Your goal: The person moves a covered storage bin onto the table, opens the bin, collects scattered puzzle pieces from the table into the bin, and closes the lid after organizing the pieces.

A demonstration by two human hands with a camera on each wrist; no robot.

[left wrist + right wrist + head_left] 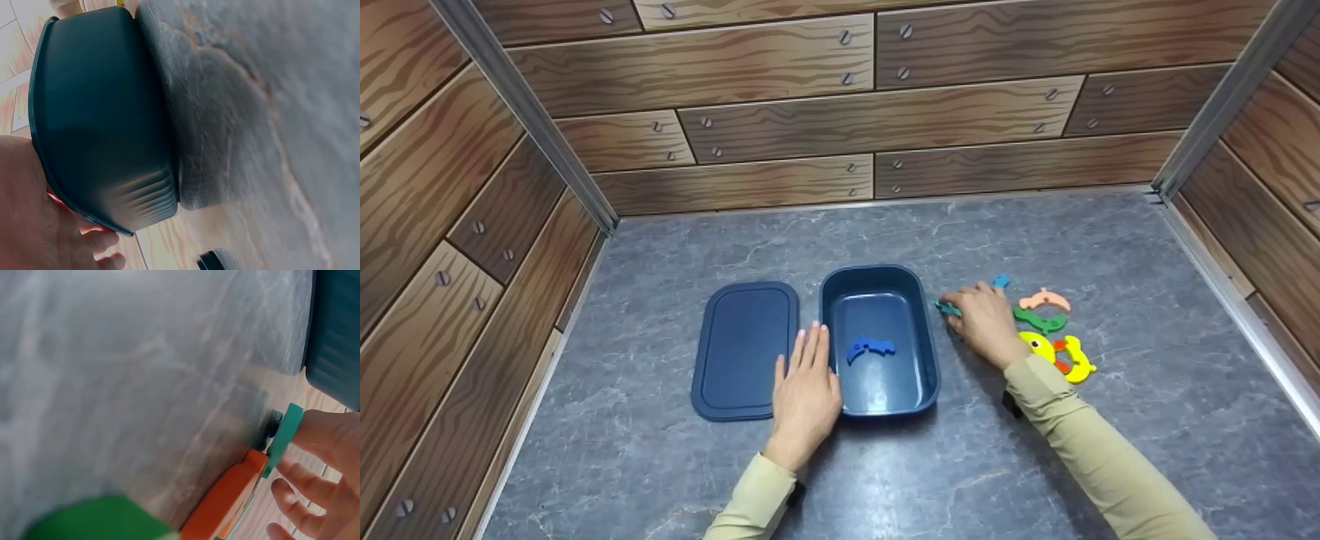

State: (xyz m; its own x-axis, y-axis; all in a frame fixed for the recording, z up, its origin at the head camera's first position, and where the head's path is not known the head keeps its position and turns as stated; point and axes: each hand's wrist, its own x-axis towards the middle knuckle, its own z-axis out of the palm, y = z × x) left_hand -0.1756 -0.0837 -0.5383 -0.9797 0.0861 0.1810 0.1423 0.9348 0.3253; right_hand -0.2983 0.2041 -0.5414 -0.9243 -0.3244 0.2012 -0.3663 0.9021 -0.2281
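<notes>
A dark blue plastic container (926, 341) stands without its cover, and a small blue animal-shaped piece (871, 348) lies on its floor. With its fingers straight, my left hand (808, 394) rests on the container's left rim; the left wrist view shows that hand (34, 214) along the edge. To the right of the container, my right hand (988, 322) pinches a flat teal piece (284, 436) between thumb and fingers. Part of the teal piece is covered by the hand. In the right wrist view an orange piece (225, 498) lies close against it.
Left of the container lies its flat dark blue lid (742, 352). Right of my right hand are a light blue piece (1000, 280), a peach piece (1054, 301), a green piece (1041, 321) and yellow pieces (1078, 366) with orange-red parts. Wood-patterned walls (780, 135) enclose the grey marbled surface.
</notes>
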